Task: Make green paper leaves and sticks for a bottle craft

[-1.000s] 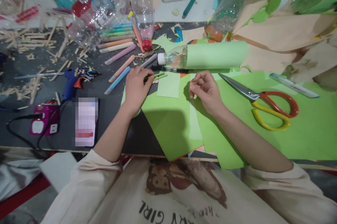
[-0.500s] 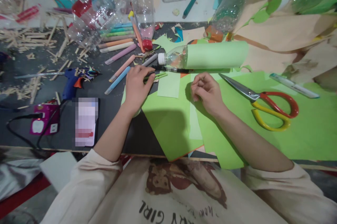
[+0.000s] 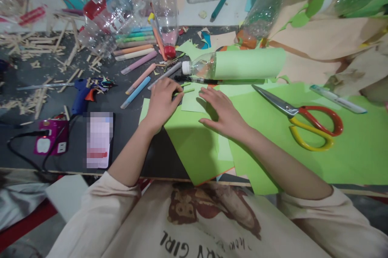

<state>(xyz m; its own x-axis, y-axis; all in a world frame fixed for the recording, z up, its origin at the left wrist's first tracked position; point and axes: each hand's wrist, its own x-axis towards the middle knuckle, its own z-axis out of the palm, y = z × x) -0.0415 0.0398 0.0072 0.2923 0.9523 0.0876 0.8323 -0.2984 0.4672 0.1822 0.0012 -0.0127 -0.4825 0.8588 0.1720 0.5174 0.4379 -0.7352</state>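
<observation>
My left hand [image 3: 163, 100] is closed, thumb and fingertips pinched together around the ends of thin green strips [image 3: 188, 90]. Whether these are rolled paper or sticks I cannot tell. Beneath their tips lies a small pale green paper piece [image 3: 194, 102]. My right hand [image 3: 222, 110] hovers close by, open and empty, with fingers stretched toward the strips and thumb apart. Bright green paper sheets [image 3: 194, 144] spread under both hands. Just beyond them a plastic bottle [image 3: 248, 64] wrapped in pale green paper lies on its side, white cap to the left, beside a black pen [image 3: 209, 81].
Large scissors [image 3: 291, 108] with red and yellow handles lie at right, near a capped cutter or pen [image 3: 338, 99]. Leftward are a phone [image 3: 98, 140], a blue glue gun [image 3: 81, 94], scattered wooden sticks [image 3: 39, 43] and several markers [image 3: 136, 92]. Clear bottles [image 3: 165, 3] stand behind.
My right hand has moved left toward the strips and uncurled its fingers. My left hand has shifted slightly right and nearer to me with the strips.
</observation>
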